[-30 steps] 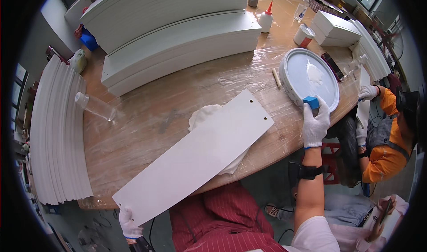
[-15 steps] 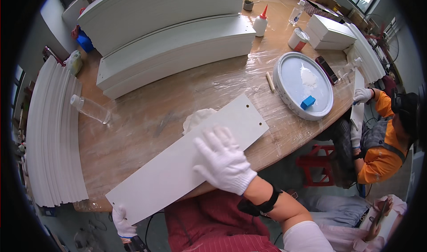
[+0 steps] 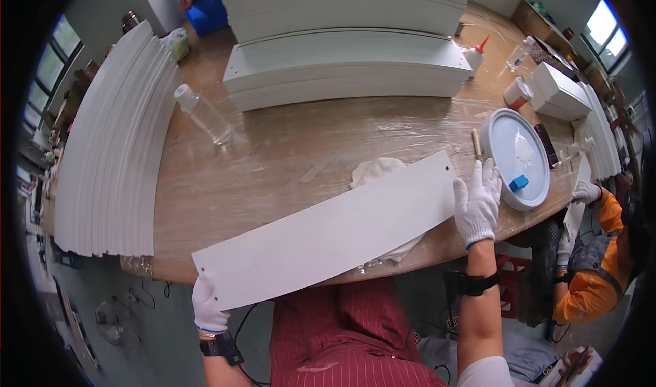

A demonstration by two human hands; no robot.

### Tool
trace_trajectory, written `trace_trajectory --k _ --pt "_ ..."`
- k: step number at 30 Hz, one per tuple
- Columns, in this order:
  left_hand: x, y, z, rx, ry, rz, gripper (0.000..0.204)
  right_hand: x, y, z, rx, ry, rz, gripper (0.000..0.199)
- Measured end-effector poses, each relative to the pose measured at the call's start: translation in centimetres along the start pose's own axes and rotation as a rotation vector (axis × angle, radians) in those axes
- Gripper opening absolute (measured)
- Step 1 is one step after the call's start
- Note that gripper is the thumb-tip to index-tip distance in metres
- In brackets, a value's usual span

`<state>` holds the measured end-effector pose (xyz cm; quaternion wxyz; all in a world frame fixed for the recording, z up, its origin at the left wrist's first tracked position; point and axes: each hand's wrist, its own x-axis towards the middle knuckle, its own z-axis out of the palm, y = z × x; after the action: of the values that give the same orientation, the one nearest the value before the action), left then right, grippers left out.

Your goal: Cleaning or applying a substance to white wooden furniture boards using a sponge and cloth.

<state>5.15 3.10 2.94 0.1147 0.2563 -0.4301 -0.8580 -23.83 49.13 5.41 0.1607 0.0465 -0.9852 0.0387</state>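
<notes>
While the white board [image 3: 324, 231] is being gripped at its left end by the left hand [image 3: 207, 303], the right hand [image 3: 477, 209] is being held open beside its right end.
Over cloth [image 3: 376, 171] at the table's [image 3: 287, 130] near edge, steadiness is probably being served best by firm gripping.

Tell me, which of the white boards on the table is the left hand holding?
The single board resting over the white cloth, its left end in the left hand; the other boards there are grouped together.

Board [image 3: 328, 231] over cloth [image 3: 374, 171] on table [image 3: 273, 165]
</notes>
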Motion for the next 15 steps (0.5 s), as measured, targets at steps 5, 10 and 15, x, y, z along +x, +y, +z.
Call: trace_trajectory --k 5,10,15 --pt "1.8 -0.3 0.8 -0.494 -0.199 -0.098 0.088 -1.2 -5.1 1.4 -0.021 -0.152 -0.069 0.073" --pt "0.2 1.5 2.4 -0.637 -0.307 -0.091 0.105 -5.1 -19.4 -3.0 0.27 -0.28 -0.414 0.078" --pt "-0.7 2.5 1.8 -0.764 -0.479 -0.083 0.112 -11.6 -30.0 -9.1 0.544 -0.279 -0.976 0.084"
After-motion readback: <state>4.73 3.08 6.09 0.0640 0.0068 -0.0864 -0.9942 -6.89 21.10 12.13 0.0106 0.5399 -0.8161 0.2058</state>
